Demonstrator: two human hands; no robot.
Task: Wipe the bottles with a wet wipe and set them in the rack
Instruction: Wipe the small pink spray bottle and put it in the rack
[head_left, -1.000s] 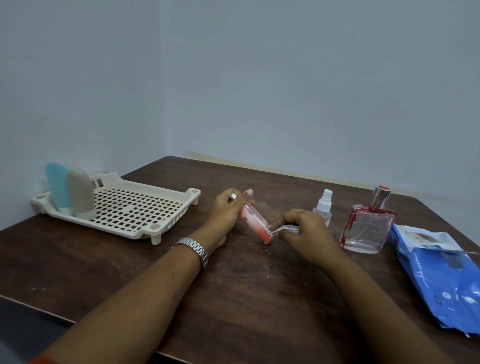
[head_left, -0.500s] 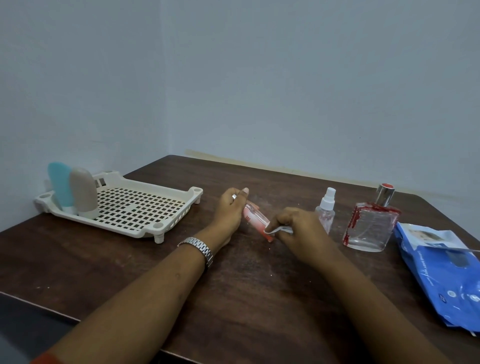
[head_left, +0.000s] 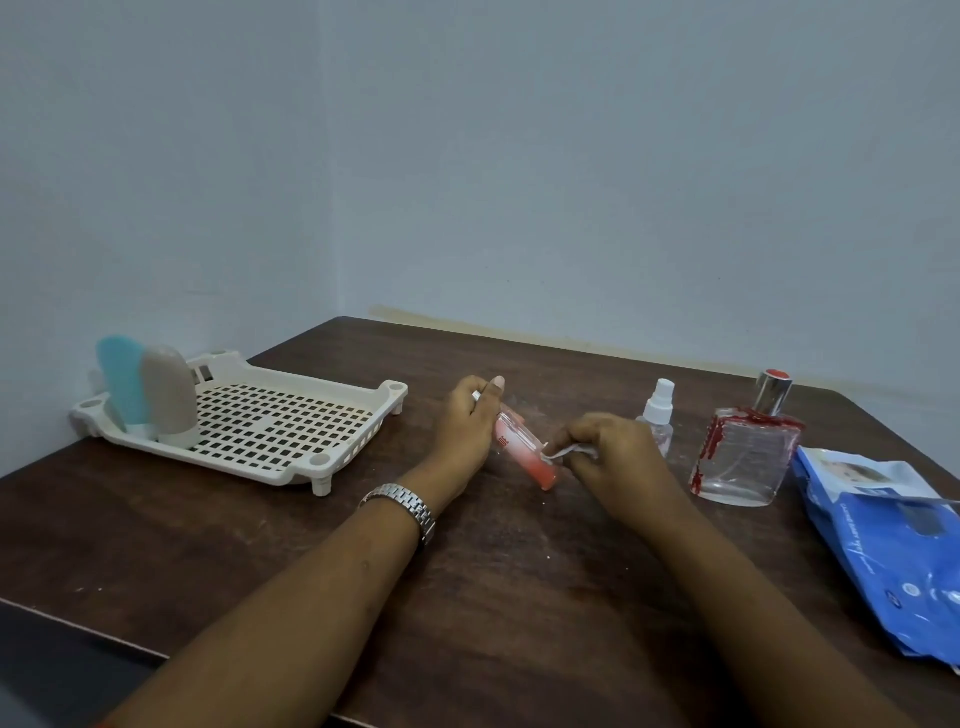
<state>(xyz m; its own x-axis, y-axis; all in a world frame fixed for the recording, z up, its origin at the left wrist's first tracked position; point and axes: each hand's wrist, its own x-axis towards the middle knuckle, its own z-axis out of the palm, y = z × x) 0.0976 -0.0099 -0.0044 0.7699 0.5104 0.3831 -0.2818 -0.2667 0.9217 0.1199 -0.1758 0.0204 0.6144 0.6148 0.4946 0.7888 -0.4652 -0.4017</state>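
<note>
My left hand (head_left: 467, 431) grips a small pink bottle (head_left: 524, 452) by its upper end, tilted above the table. My right hand (head_left: 613, 452) pinches a white wet wipe (head_left: 566, 453) against the bottle's lower side. A cream slotted rack (head_left: 291, 431) stands at the left, with a blue bottle (head_left: 122, 379) and a beige bottle (head_left: 169, 395) upright in its far left corner. A small clear spray bottle (head_left: 660, 410) stands just behind my right hand. A square glass perfume bottle (head_left: 743, 457) with red marks and a silver cap stands to its right.
A blue pack of wet wipes (head_left: 898, 545) lies at the table's right edge with its flap lifted. The dark wooden table (head_left: 493, 571) sits in a corner, walls close at the left and back. A metal watch (head_left: 405, 506) is on my left wrist.
My right hand has rubbed the wipe along the pink bottle, up and then back toward its lower end. My left hand keeps its grip, and the bottle has shifted only slightly.
</note>
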